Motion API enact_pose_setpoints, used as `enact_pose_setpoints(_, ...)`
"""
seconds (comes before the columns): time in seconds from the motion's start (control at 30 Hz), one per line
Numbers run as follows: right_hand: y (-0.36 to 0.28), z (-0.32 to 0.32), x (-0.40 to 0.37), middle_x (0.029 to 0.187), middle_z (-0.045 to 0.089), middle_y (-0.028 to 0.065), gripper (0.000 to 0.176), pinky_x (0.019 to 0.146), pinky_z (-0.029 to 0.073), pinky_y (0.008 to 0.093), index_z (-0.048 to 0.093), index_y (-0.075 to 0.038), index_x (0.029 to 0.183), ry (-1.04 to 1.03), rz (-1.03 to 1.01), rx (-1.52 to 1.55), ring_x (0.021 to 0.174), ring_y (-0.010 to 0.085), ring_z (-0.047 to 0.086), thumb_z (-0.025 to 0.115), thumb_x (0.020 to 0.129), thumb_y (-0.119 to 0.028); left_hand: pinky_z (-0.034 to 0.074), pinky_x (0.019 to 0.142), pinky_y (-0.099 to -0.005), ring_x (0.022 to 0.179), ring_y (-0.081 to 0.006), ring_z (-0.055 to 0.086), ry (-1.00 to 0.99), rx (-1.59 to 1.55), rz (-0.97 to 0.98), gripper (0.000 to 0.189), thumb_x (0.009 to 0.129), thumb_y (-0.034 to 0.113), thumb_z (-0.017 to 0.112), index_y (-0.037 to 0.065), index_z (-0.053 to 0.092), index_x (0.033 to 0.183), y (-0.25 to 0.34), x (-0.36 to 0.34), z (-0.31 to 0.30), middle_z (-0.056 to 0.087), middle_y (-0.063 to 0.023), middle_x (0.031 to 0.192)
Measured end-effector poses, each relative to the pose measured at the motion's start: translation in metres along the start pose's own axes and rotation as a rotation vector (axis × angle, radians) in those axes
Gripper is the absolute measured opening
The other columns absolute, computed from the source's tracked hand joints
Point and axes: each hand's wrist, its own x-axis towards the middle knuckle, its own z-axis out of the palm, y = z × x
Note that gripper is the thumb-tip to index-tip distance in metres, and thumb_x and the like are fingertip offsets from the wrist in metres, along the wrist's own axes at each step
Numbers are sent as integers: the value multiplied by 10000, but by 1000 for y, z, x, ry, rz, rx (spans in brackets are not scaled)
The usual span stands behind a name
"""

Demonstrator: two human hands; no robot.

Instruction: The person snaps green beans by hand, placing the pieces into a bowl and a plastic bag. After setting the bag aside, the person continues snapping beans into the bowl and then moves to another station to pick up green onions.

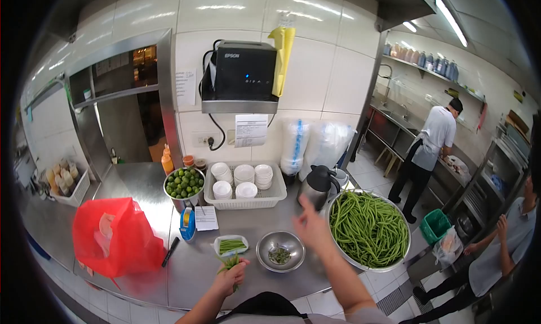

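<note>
Green beans (230, 262) make a small bunch in the left hand (231, 276); I see its fingers curled closed around them, beside the white tray (230, 237) with more beans. Between the small metal bowl (296, 249) and the large bowl (340, 255) full of beans, the right hand (311, 227) is blurred, one finger stretched; from my distance I cannot tell whether it holds something. Behind it stands the black jug (320, 183).

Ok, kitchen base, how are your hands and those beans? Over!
Left hand: clutching green beans. Right hand: blurred, looks empty, between small metal bowl and big bean pile. Possible obstacle: dark flask just beyond right hand.
</note>
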Motion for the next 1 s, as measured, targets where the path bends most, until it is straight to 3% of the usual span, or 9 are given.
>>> enact_pose_setpoints(0.07,-20,-39,58,664,619,126,699,573,490,371,293,-33,1348,196,-84,22,582,293,611,634,753,-165,196,397,-207,425,-40,255,41,0,39,164,872,143,523,23,512,983,5,-7,-7,304,63,543)
enact_pose_setpoints(0.1,-15,-52,86,631,613,101,683,563,483,321,265,-19,1359,249,-127,0,556,215,604,605,792,-188,196,397,-207,425,-40,255,34,17,34,164,872,143,523,23,512,983,6,-11,-8,304,63,543)
enact_pose_setpoints(0.17,-32,-84,141,603,613,111,675,537,481,307,248,-4,1361,274,-97,26,505,198,592,581,798,-171,197,396,-206,425,-40,247,35,-6,61,153,875,126,511,20,506,985,8,-17,-8,298,63,540)
enact_pose_setpoints(0.23,-34,-103,196,595,607,130,700,581,495,347,242,41,1343,228,-114,77,556,275,613,582,764,-155,197,396,-205,424,-40,245,48,-18,64,148,876,121,508,19,506,983,5,-23,-8,296,63,539)
enact_pose_setpoints(0.5,-38,-142,335,612,621,135,707,620,506,325,179,33,1361,130,-34,-148,568,236,626,435,706,-35,195,394,-201,421,-43,244,132,-84,136,127,887,119,499,16,510,959,-5,-19,2,295,61,537)
enact_pose_setpoints(0.6,-43,-160,370,677,637,114,624,601,500,338,259,-1,1329,166,68,-226,575,207,626,418,727,-33,205,400,-202,428,-40,252,215,-118,202,123,889,122,495,16,517,949,-11,-13,-2,301,58,542)
enact_pose_setpoints(0.9,-8,-170,434,697,637,83,579,567,492,297,266,-28,1329,197,161,-193,556,170,615,403,767,-49,173,382,-221,407,-55,224,355,-80,211,103,884,150,498,69,511,946,-20,1,12,251,50,529)
enact_pose_setpoints(0.97,-2,-164,438,692,637,94,402,567,496,308,474,-9,1158,233,177,-204,549,180,615,421,763,-63,170,382,-221,408,-55,223,364,-72,222,97,881,141,499,69,513,944,-16,3,21,261,51,532)
enact_pose_setpoints(1.0,1,-162,438,692,637,94,402,567,496,308,474,-9,1158,225,174,-201,549,180,615,421,763,-63,170,382,-221,408,-55,223,372,-75,223,97,881,141,499,69,513,944,-15,5,23,261,51,532)
